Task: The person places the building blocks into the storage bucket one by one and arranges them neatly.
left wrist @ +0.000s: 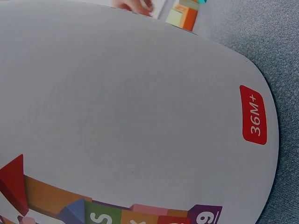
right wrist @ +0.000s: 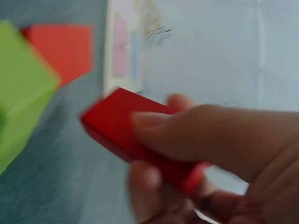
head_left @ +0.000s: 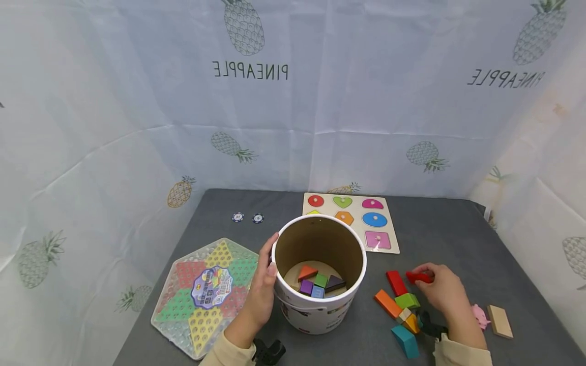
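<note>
My left hand (head_left: 260,292) holds the left side of a white bucket (head_left: 316,317), thumb near the rim. Several coloured blocks lie on the bucket's floor, among them a purple block (head_left: 306,287) and a green one (head_left: 321,280). The bucket's printed wall (left wrist: 131,116) fills most of the left wrist view. Right of the bucket, my right hand (head_left: 443,288) pinches a red block (right wrist: 117,123) between thumb and fingers. Beside it on the table are another red block (head_left: 396,282), an orange block (head_left: 388,304), a lime green block (head_left: 407,301) and a teal block (head_left: 405,341).
A hexagonal Chinese checkers board (head_left: 183,300) lies left of the bucket. Behind the bucket is a shape puzzle board (head_left: 389,239); two poker chips, one a blue-and-white chip (head_left: 258,218), lie at the back left. A pink pig figure (head_left: 480,316) and a plain wooden block (head_left: 500,321) sit at the right.
</note>
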The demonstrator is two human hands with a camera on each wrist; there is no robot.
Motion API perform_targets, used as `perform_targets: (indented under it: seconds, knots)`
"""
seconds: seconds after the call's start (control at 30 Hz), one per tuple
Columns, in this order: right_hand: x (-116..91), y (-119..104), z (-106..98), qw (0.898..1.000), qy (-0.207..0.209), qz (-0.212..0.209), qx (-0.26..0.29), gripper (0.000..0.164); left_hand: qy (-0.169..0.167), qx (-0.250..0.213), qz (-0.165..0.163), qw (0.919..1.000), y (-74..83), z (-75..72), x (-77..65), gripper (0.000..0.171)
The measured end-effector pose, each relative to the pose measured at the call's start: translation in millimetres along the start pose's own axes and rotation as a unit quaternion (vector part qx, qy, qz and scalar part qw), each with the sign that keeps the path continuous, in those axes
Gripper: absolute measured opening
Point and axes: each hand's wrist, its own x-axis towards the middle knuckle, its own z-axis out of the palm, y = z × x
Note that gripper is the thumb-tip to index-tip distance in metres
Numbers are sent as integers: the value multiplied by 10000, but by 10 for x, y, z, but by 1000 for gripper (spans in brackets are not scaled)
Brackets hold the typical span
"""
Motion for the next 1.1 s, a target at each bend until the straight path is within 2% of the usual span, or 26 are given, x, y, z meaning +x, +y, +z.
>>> perform_targets:
  seconds: [0.1, 0.17, 0.27, 0.37, 0.43, 0.53, 0.6, 0.67, 0.83, 0.93, 1.0, 1.1]
  knots:
    - [-117, -150, -100, 9971, 685, -227, 237, 20, -2, 14, -11, 10000, -2, 3, 2, 51]
    - [-190, -295, -184, 9909, 1173, -486, 449, 21, 7, 3, -21, 10000, -7, 4, 0, 51]
    - [-300, -551, -295, 9743, 1841, -948, 885, 21, 29, 32, -47, 10000, -20, 3, -8, 51]
    - [-408, -820, -379, 9494, 2224, -1613, 1522, 23, 39, 67, -79, 9999, -30, 2, -12, 51]
    - [-476, -1008, -407, 9319, 2194, -2112, 1969, 28, 42, 80, -98, 9999, -31, 3, -11, 51]
    - [-543, -1276, -397, 9055, 1849, -2804, 2594, 31, 54, 90, -99, 9999, -26, 4, -10, 51]
    - [-561, -1432, -358, 8921, 1525, -3103, 2909, 32, 51, 67, -98, 9999, -22, 5, -8, 51]
    - [-560, -1568, -305, 8831, 1228, -3315, 3084, 32, 40, 37, -99, 9999, -18, 7, -6, 51]
    - [-507, -1831, -145, 8816, 728, -3660, 2890, 30, 29, -50, -137, 9999, -21, 15, -7, 51]
    - [-476, -1936, -45, 8865, 558, -3778, 2614, 27, 76, 14, -214, 9997, -20, 20, -16, 51]
    - [-470, -1983, 10, 8951, 481, -3807, 2269, 24, 107, 77, -291, 9995, -14, 21, -19, 52]
    - [-483, -2019, 46, 9106, 426, -3870, 1384, 22, 119, 148, -342, 9992, -11, 18, -18, 52]
